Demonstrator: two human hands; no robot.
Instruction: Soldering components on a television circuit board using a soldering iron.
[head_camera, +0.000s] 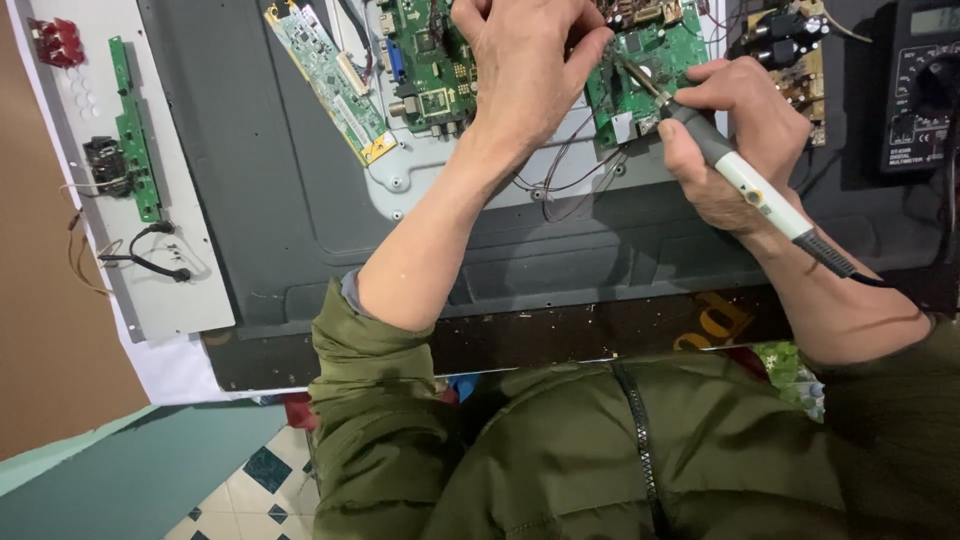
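Observation:
My right hand (735, 130) grips a soldering iron (745, 180) with a white and grey handle, its metal tip resting on a green circuit board (650, 55) at the top centre. My left hand (525, 60) is closed above the board's left edge, fingers pinched near the iron's tip; what it pinches is hidden. Thin reddish wires (565, 175) loop below the board. Both boards sit on a pale metal plate on the dark grey back panel (290, 180) of a flat screen.
A second green main board (430, 60) and a long narrow green board (330, 75) lie left of my hands. A black multimeter (920, 85) stands at the far right. A grey strip (150, 170) with a small green board and black cable lies left.

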